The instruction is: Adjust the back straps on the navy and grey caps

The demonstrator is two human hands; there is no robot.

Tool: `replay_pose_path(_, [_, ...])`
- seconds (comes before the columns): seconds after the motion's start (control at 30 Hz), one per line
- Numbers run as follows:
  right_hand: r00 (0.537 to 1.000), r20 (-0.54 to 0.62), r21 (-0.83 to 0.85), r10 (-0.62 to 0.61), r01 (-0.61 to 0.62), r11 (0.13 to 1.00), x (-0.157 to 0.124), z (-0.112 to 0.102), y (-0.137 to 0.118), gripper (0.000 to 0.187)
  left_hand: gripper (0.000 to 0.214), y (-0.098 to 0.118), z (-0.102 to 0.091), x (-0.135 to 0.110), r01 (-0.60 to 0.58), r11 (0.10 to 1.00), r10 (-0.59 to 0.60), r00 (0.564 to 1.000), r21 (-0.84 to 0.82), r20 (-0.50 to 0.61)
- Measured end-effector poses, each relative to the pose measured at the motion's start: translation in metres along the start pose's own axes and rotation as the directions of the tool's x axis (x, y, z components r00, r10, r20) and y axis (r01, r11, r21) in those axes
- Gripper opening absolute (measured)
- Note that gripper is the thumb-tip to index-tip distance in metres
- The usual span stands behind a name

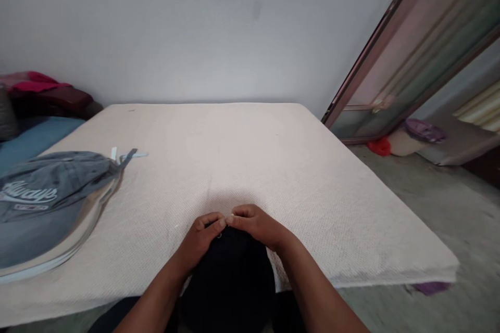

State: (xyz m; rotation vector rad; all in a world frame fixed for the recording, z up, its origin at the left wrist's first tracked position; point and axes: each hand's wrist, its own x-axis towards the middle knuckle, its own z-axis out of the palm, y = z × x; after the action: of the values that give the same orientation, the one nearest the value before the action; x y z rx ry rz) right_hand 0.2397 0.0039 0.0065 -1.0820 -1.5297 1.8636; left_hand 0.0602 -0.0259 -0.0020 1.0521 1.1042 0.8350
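1. Grey cap [50, 213]: left end of the pale-covered table [253, 156].
2. Left hand [198, 235]: over the table's near edge, pinched onto the black cap's far end.
3. Black cap [234, 276]: overlapping the table's near edge, extending from the grip toward the wearer, long axis pointing away from the body.
4. Right hand [258, 223]: pinching just beside the left, equally near.

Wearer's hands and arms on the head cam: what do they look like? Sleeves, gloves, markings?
Bare, ungloved left hand and bare, ungloved right hand, with uncovered thumbnails. Sleeveless-looking left forearm and right forearm, both narrowing toward the wrist. No watch, bracelet, cable or marking visible on either. Any sleeve higher up is out of frame.
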Motion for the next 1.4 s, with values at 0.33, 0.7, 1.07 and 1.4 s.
replay_pose_path(0.33, [0.999,-0.029,0.17,0.031,-0.026,0.985,0.001,-0.001,0.0,0.027,0.02,0.002,-0.008,-0.005,0.143,0.906,-0.127,0.99,-0.398,0.067])
replay_pose_path(0.7, [1.0,0.03,0.289,0.008,-0.017,0.957,0.001,0.001,-0.003,0.029,0.013,0.005,-0.004,0.0,0.232,0.822,-0.187,0.973,-0.521,0.138])
replay_pose_path(1.07, [0.986,0.114,0.711,-0.123,0.006,0.704,-0.009,-0.012,-0.005,0.02,0.025,0.017,-0.012,-0.007,0.288,0.741,-0.2,0.957,-0.607,0.209])
replay_pose_path(1.4, [0.998,-0.014,0.771,0.055,-0.024,0.637,-0.013,-0.012,-0.008,0.022,0.036,0.022,0.002,-0.009,0.313,0.774,-0.248,0.95,-0.55,0.191])
